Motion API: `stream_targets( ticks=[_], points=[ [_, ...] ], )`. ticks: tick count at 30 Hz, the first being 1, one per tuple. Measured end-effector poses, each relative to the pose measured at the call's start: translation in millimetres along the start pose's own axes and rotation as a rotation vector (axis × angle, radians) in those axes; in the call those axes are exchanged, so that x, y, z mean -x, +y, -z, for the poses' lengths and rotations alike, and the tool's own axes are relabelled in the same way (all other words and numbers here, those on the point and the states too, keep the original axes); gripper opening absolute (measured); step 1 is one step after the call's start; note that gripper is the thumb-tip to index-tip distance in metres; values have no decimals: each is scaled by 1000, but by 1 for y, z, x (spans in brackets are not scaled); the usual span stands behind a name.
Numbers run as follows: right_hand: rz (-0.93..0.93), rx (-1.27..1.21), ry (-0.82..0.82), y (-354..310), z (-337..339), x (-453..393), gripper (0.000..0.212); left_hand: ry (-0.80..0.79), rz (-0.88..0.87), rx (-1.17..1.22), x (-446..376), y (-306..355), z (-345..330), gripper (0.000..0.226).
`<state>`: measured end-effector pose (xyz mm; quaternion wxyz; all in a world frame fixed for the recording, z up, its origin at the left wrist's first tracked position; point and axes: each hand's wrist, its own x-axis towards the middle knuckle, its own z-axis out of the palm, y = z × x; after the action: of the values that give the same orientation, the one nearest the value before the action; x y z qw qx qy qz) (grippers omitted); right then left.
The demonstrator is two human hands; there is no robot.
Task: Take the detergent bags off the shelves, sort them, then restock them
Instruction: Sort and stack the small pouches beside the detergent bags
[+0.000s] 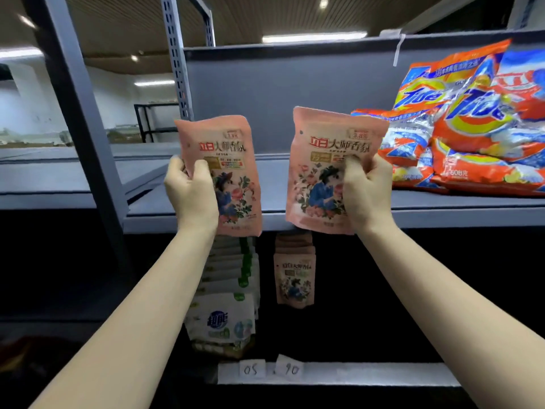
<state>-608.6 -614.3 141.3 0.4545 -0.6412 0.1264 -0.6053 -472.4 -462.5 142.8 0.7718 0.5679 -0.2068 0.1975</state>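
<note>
L hand point(191, 187) and R hand point(364, 187) each grip one pink detergent pouch point(224, 160) point(324, 160) upright, fingers curled round edges, in front of grey shelf point(265, 178). Tide bags point(472, 128) piled on shelf at R. Lower shelf: white-green pouch row point(227, 290), pink pouch row point(295, 278) just beside.
</note>
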Motion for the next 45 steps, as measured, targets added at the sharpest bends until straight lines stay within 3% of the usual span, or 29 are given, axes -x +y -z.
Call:
stream_targets(
  ticks=[5,9,12,14,19,23,25,28,32,37,45],
  points=[
    [-40,138,-111,28,32,24,27,-114,0,-30,55,-23,7,7],
    [93,322,-301,48,56,49,19,-166,74,-41,96,-52,12,23],
    [103,386,-375,68,74,69,19,-213,154,-109,130,-74,18,16],
    [25,480,-421,85,84,79,19,-268,243,-159,151,-87,21,8],
    [-329,760,-617,147,93,95,31,-386,489,-212,180,-114,21,18],
    [-731,614,-662,181,87,98,35,-372,692,-210,184,-134,18,18],
    [-844,561,-533,193,79,97,38,-371,778,-216,184,-145,18,15],
    [-867,527,-506,215,63,101,34,-364,887,-225,184,-168,21,13],
    [-990,330,-585,227,45,104,10,-370,945,-232,182,-194,24,20],
    [-1111,190,-635,237,20,97,13,-380,1008,-229,176,-218,21,42],
    [-1021,21,-557,258,1,94,27,-378,1031,-190,162,-245,12,29]
  ],
)
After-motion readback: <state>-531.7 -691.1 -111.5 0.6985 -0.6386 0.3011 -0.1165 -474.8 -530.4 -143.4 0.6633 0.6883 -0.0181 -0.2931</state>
